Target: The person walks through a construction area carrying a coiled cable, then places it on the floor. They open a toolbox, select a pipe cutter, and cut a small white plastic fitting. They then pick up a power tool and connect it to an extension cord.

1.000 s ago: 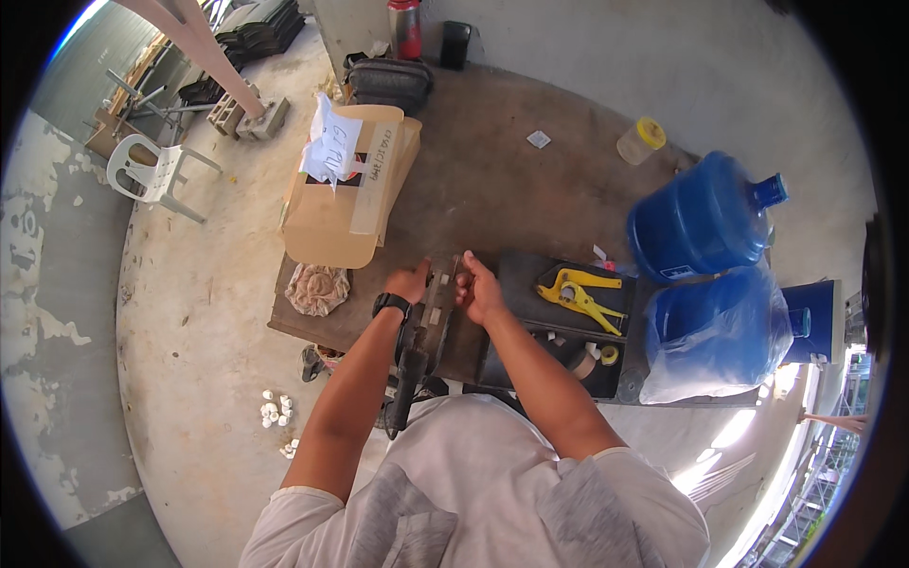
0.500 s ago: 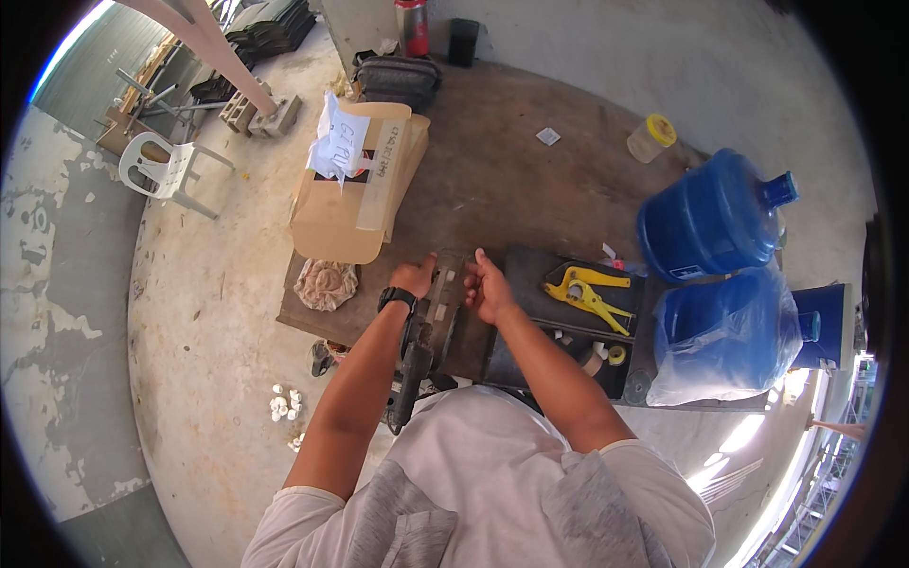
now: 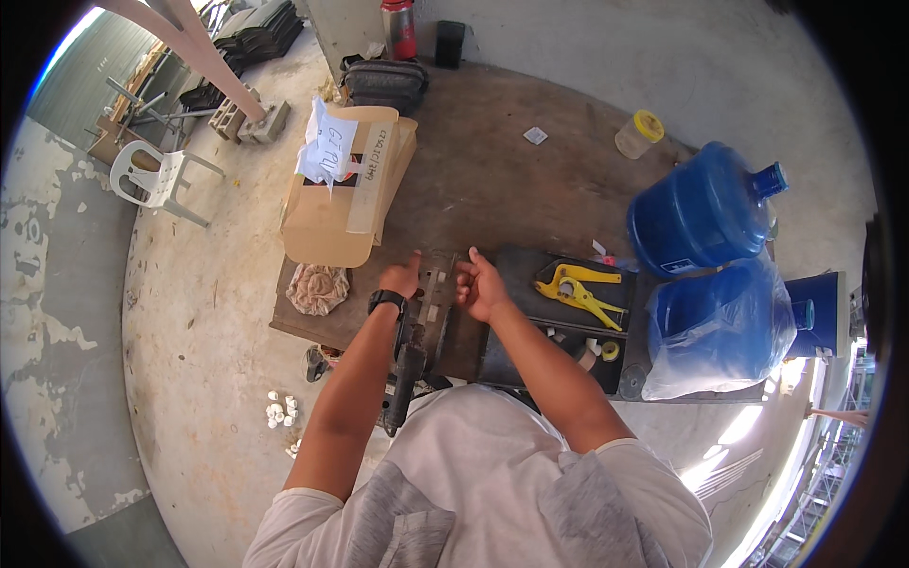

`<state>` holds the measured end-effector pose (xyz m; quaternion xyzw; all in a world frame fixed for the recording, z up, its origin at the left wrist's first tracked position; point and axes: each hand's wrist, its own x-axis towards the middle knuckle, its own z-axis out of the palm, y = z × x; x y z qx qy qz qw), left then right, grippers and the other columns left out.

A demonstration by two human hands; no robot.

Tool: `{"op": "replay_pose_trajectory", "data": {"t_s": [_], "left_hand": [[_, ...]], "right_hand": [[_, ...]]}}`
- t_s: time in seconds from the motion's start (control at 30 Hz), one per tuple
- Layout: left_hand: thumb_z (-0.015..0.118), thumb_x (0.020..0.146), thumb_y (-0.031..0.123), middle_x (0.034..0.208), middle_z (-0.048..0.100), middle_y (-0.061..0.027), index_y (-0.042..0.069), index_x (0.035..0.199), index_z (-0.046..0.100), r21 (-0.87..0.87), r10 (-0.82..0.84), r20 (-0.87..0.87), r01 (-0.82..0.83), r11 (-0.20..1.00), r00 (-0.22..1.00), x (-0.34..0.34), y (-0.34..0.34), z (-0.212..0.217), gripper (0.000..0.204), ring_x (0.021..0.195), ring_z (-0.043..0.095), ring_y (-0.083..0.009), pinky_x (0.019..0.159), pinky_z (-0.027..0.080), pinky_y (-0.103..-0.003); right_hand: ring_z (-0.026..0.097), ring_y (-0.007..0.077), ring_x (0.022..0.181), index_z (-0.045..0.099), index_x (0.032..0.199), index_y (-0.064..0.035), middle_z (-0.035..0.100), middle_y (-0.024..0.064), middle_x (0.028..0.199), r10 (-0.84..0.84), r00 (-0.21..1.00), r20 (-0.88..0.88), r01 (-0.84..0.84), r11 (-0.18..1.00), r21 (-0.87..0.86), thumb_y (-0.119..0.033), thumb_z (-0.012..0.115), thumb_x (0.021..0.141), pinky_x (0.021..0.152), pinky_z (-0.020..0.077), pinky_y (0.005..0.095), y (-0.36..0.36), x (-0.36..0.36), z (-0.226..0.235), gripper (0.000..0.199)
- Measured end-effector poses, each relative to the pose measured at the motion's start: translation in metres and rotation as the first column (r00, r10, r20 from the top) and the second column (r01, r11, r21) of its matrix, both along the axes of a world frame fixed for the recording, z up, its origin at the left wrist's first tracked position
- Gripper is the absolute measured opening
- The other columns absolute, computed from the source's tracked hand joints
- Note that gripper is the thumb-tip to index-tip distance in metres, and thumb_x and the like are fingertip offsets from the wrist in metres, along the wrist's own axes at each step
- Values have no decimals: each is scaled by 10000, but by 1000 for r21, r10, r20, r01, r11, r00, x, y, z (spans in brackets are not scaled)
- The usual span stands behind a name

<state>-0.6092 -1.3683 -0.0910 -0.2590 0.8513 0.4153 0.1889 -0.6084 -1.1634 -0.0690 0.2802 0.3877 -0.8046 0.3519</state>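
Has a box (image 3: 327, 227) at left on the bench (image 3: 492, 151), with a bag (image 3: 386, 85) behind it and a bundle (image 3: 318, 289) before it; has a device (image 3: 432, 312) between left hand (image 3: 401, 276) and right hand (image 3: 481, 289), then, rightward, a tray (image 3: 519, 273) with a cutter (image 3: 584, 297) in it.

1. Between left hand (image 3: 401, 277) and dark metal tool (image 3: 431, 317), contact isn't showing clearly.
2. Plastic wrap (image 3: 696, 367) is veiling lower blue jug (image 3: 705, 308).
3. White packet (image 3: 325, 150) is hiding part of cardboard box (image 3: 324, 225).
4. Red flask (image 3: 401, 33) is running off the top edge.
5. White pieces (image 3: 276, 411) on floor (image 3: 199, 379) are looking too small to identify.
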Motion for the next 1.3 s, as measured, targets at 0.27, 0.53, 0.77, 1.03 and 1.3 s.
{"op": "replay_pose_trajectory", "data": {"t_s": [0.27,0.53,0.77,1.03,1.3], "left_hand": [[608,988,404,830,712,-151,-91,1024,661,410,292,-124,-219,885,948,19,6,25,500,746,715,-201,658,548,-338],[638,981,295,954,724,-129,-27,1117,647,301,214,-478,-70,951,852,42,24,22,350,858,712,-186,740,540,-321],[644,974,293,985,727,-150,11,1143,641,140,89,-550,-14,990,831,52,33,42,329,932,713,-258,823,540,-358],[627,984,288,1005,722,-167,5,1142,640,187,119,-508,-26,982,853,51,30,38,325,959,711,-274,837,539,-361],[636,983,246,978,709,-171,-7,1175,608,122,67,-563,3,992,824,58,33,34,319,918,700,-277,818,536,-365]], "right_hand": [[565,146,617,667,972,-58,580,12,731,403,909,-110,-343,871,353,-589,598,947,592,523,340,6,25,15,536],[595,209,609,585,1008,-31,611,99,811,90,988,126,-129,927,353,-558,617,938,573,539,369,-12,10,4,533],[609,174,647,649,1033,-17,686,83,905,357,924,-138,-269,862,429,-268,658,971,584,504,307,-15,9,-3,259],[615,139,654,668,1146,-6,700,87,908,271,941,-203,-185,914,362,-261,636,995,576,494,305,-23,15,-16,298],[636,136,661,667,1135,22,669,72,852,360,830,-427,-127,866,483,-228,606,1014,561,508,290,-18,20,-30,284]]}}
